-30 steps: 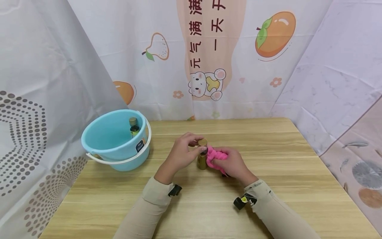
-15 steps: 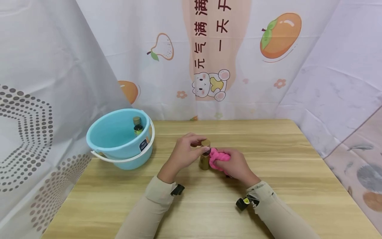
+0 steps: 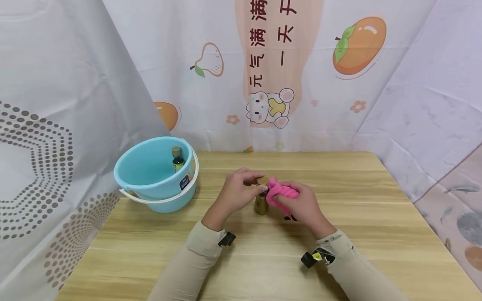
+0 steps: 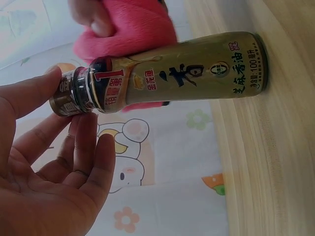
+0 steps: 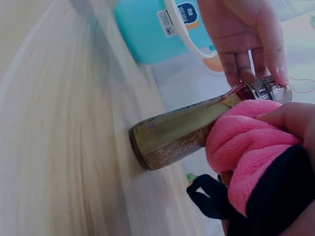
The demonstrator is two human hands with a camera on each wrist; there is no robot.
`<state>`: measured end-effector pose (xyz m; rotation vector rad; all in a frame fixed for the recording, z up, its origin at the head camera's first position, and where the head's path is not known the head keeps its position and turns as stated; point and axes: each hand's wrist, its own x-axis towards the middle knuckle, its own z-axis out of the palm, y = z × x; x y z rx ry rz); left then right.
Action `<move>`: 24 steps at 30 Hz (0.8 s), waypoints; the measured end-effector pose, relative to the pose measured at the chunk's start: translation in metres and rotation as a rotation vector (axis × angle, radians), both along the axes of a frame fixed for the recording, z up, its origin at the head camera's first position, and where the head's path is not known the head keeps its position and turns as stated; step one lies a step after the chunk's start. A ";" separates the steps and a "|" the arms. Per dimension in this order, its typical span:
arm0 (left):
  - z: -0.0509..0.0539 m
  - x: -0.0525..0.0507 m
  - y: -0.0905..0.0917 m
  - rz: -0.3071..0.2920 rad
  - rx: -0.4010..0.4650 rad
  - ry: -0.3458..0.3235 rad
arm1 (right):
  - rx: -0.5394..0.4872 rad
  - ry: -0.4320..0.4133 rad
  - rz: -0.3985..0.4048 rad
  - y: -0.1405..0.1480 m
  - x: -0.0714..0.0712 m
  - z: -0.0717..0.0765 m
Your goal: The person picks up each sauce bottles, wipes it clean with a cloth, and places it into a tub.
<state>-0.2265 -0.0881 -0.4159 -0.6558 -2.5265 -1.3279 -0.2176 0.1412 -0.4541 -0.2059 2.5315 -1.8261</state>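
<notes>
Left wrist view: thumb and forefinger of the left hand (image 4: pixel 54 172) pinch the gold-brown cap (image 4: pixel 62 99) of a slim, gold-labelled glass bottle (image 4: pixel 197 71), while the other 3 fingers stand loosely bent, clear of it. The bottle stands roughly upright below those fingertips, its base on the pale wood-grain table (image 3: pixel 244 259).

On the other side, the right hand (image 3: pixel 303 205) grips a bunched, bright pink plush cloth (image 5: pixel 251 130) with black fabric trim (image 5: pixel 275 189), its thumb pressed on top; how far the remaining fingers wrap round behind, I cannot tell. The cloth touches the bottle's side just below the left fingers.

Well apart, left of the left fingers, sits a light-blue plastic bucket (image 3: pixel 158 192); a 2nd dark bottle with a gold cap (image 3: pixel 177 155) leans inside it. Beyond both hands hangs a white printed curtain (image 3: pixel 233 96).

The step in hand looks like wiping the bottle's neck and shoulder. The next move likely calls for a steady cap pinch while the cloth works round the glass.

Against 1.0 s ago, the cloth's top has risen nearer cap height; the cap pinch is unchanged.
</notes>
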 end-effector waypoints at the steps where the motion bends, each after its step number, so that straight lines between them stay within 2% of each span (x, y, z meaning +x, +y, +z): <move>1: -0.001 0.000 0.000 -0.001 0.000 -0.001 | -0.012 0.002 -0.006 0.000 0.001 0.000; 12: -0.003 0.002 0.003 0.012 -0.007 -0.015 | -0.165 0.062 -0.035 0.002 0.004 0.001; 20: -0.001 0.002 0.002 0.023 0.013 -0.017 | -0.123 -0.015 0.036 0.002 0.000 0.001; 24: 0.000 0.002 0.002 0.024 0.015 -0.015 | -0.101 -0.010 0.049 0.001 -0.001 0.000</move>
